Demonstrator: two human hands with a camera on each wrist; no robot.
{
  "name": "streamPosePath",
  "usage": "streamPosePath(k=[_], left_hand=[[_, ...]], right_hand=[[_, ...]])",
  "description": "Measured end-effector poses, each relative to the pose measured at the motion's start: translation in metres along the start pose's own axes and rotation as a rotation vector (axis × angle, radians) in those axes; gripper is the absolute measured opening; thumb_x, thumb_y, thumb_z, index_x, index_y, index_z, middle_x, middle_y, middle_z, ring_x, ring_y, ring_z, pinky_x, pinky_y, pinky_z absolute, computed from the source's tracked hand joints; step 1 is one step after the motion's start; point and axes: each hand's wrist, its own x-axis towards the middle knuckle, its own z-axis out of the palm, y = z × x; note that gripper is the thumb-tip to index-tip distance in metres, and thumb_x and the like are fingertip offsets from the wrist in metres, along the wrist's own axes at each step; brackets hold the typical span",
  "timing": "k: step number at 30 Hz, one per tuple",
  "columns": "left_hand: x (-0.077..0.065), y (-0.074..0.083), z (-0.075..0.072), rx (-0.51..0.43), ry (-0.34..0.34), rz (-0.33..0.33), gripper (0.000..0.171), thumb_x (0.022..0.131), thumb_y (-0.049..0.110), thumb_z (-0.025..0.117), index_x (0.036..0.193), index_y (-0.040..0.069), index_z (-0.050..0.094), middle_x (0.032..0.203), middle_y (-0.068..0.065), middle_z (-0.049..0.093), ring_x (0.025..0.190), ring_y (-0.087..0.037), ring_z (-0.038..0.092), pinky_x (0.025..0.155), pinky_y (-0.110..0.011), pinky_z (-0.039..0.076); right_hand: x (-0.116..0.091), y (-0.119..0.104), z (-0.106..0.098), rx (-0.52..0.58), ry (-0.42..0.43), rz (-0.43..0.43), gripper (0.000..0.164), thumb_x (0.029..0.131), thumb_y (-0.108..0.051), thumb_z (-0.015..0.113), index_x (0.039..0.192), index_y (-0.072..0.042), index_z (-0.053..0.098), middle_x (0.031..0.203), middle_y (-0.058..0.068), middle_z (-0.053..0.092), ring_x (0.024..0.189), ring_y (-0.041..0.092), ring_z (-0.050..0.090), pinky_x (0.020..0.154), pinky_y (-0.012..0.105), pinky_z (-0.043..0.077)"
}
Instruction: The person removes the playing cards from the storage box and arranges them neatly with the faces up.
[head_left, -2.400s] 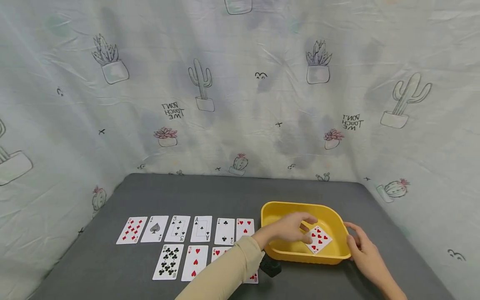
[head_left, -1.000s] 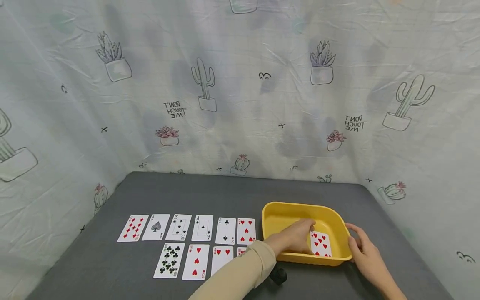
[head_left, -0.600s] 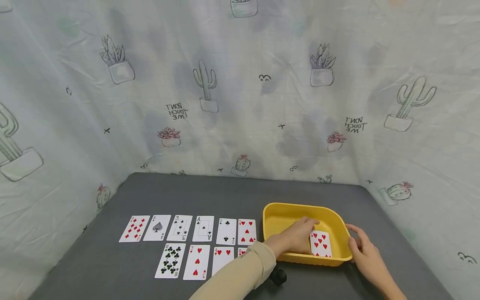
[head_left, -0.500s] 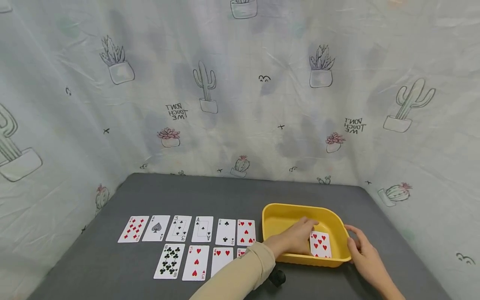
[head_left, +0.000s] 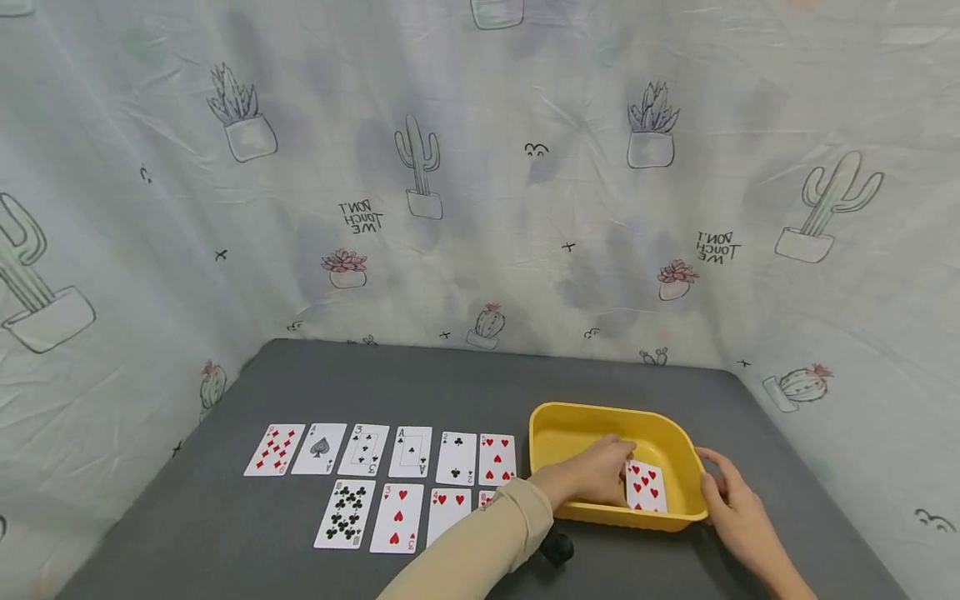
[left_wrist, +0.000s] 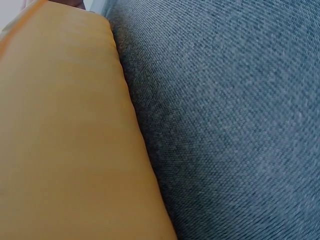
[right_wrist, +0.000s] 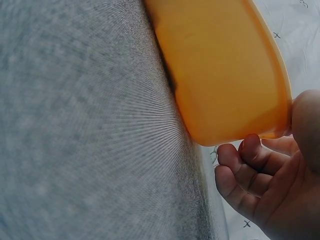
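Note:
The yellow tray (head_left: 551, 433) stands at the right of the dark table in the head view. My left hand (head_left: 600, 473) reaches into it with curled fingers at the left edge of a playing card (head_left: 648, 487) of hearts, seeming to pinch it; the fingertips are hidden. My right hand (head_left: 738, 508) holds the tray's right end. In the right wrist view, that hand's thumb (right_wrist: 306, 117) lies at the rim of the tray (right_wrist: 225, 65), its fingers bent outside. The left wrist view is filled by the tray's outer wall (left_wrist: 75, 125) and grey cloth.
Left of the tray lie two rows of face-up cards, among them a nine of diamonds (head_left: 274, 450), an ace of clubs (head_left: 410, 452) and a ten of clubs (head_left: 345, 514). My left sleeve (head_left: 480, 537) covers part of the lower row. A printed curtain (head_left: 480, 192) hangs behind the table.
Since the oldest frame my left hand has lowered towards the tray's floor, and the hearts card has turned from slanted to nearly straight. My right hand keeps its hold.

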Motion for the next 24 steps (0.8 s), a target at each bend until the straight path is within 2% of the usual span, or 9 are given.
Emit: streamPosePath(k=[7, 14, 24], left_hand=[[-0.0007, 0.0011, -0.0009, 0.003, -0.010, -0.012, 0.084, 0.076, 0.035, 0.086, 0.144, 0.008, 0.046, 0.130, 0.005, 0.050, 0.117, -0.004, 0.043, 0.095, -0.015, 0.037], [-0.0024, 0.0019, -0.0030, -0.022, -0.014, 0.000, 0.085, 0.075, 0.035, 0.087, 0.144, 0.009, 0.045, 0.125, 0.007, 0.051, 0.113, -0.003, 0.043, 0.092, -0.014, 0.037], [-0.0003, 0.0001, -0.0032, -0.164, 0.018, -0.007, 0.092, 0.071, 0.032, 0.090, 0.146, 0.008, 0.042, 0.122, 0.008, 0.047, 0.097, 0.001, 0.045, 0.084, -0.011, 0.040]], right_hand=[[-0.0009, 0.0007, 0.0012, -0.006, 0.013, -0.011, 0.043, 0.108, -0.027, 0.037, 0.144, -0.002, 0.034, 0.077, 0.007, 0.056, 0.061, 0.016, 0.052, 0.054, 0.028, 0.044], [-0.0009, -0.0014, 0.0005, 0.006, -0.007, 0.012, 0.044, 0.108, -0.027, 0.036, 0.144, -0.001, 0.032, 0.077, 0.007, 0.056, 0.062, 0.018, 0.052, 0.054, 0.028, 0.045], [0.0017, 0.0033, 0.0010, 0.010, 0.004, -0.002, 0.045, 0.108, -0.029, 0.037, 0.145, -0.002, 0.033, 0.079, 0.006, 0.057, 0.061, 0.017, 0.052, 0.054, 0.028, 0.045]])
